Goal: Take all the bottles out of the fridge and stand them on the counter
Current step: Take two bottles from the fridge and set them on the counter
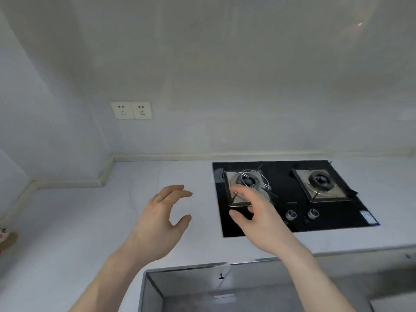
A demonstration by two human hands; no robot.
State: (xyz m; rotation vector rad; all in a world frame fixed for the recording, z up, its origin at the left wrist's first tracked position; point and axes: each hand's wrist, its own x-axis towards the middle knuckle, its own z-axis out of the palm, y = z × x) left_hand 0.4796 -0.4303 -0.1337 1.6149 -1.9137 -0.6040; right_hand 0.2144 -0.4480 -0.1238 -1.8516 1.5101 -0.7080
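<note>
Both hands hover over the pale counter (78, 217). My left hand (161, 218) is open, fingers curled and apart, holding nothing, above the bare counter left of the hob. My right hand (254, 213) is also open and empty, its fingers spread over the near left corner of the black hob (290, 219). No bottle and no fridge is in view.
The black glass hob has two burners (320, 182) and two knobs (313, 213); thin wire lies on the left burner. A double wall socket (131, 110) sits on the back wall. A red and tan object (5, 238) shows at the left edge. An open recess (225, 289) lies below the counter's front edge.
</note>
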